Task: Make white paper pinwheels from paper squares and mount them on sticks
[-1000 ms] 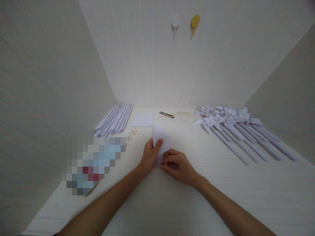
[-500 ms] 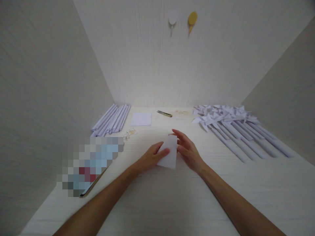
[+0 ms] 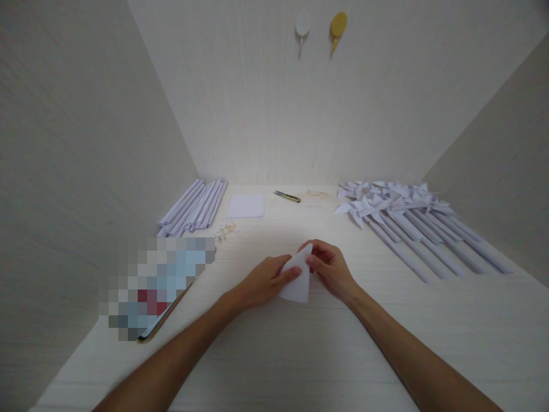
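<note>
A small white sheet of paper (image 3: 298, 286) is held up above the table in front of me. My left hand (image 3: 272, 278) grips its left side, thumb lying across the front face and the other fingers behind. My right hand (image 3: 328, 268) is closed on the paper's upper right edge, pinching it between thumb and fingers. The paper's top corner is bent, and its back is hidden from view. Behind the hands lies a flat stack of white square paper (image 3: 246, 206), with thread snips (image 3: 287, 196) to its right.
Rolled white paper sticks (image 3: 195, 209) lie at the back left. Paper pinwheels (image 3: 394, 200) on sticks are piled at the right. Cotton swab pieces (image 3: 226, 230) and thin light bits (image 3: 316, 194) rest on the table. A blurred-out device (image 3: 163, 292) lies left. Two hooks (image 3: 338, 26) hang on the wall.
My right fingers, extended behind the paper's top edge before, have closed on its upper right edge. The paper and both hands have shifted slightly toward me, and the paper's top corner has bent.
</note>
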A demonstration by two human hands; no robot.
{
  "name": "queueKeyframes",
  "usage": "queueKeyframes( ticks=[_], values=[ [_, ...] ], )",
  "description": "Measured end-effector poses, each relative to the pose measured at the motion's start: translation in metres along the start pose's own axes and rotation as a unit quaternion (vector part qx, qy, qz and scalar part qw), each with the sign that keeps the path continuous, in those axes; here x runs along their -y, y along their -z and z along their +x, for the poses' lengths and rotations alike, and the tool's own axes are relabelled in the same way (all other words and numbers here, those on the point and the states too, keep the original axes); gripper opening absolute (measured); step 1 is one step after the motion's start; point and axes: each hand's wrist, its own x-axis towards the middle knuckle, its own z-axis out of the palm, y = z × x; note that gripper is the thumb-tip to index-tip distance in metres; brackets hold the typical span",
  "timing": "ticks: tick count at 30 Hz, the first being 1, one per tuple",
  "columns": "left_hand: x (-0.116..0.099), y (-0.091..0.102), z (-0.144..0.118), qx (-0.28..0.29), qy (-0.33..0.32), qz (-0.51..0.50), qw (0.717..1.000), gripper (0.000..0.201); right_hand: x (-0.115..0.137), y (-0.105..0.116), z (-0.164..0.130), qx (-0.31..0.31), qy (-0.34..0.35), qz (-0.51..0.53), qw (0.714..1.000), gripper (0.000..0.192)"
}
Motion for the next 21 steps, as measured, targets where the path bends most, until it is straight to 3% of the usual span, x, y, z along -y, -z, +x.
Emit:
queueKeyframes(
  ticks=[4, 14, 21],
  values=[
    [-0.001, 0.001, 0.0, -0.016, 0.03, 0.051, 0.998, 0.051, 0.0, -0.002, -0.001, 0.016, -0.007, -0.018, 1.0, 0.032],
    [-0.002, -0.001, 0.001, -0.041, 0.071, 0.068, 0.994, 0.055, 0.003, -0.008, -0.004, 0.005, -0.006, -0.043, 0.999, 0.029],
    [-0.002, -0.003, 0.001, -0.038, 0.088, 0.139, 0.986, 0.057, 0.005, -0.014, -0.005, -0.075, -0.026, -0.049, 0.996, 0.027]
  ],
)
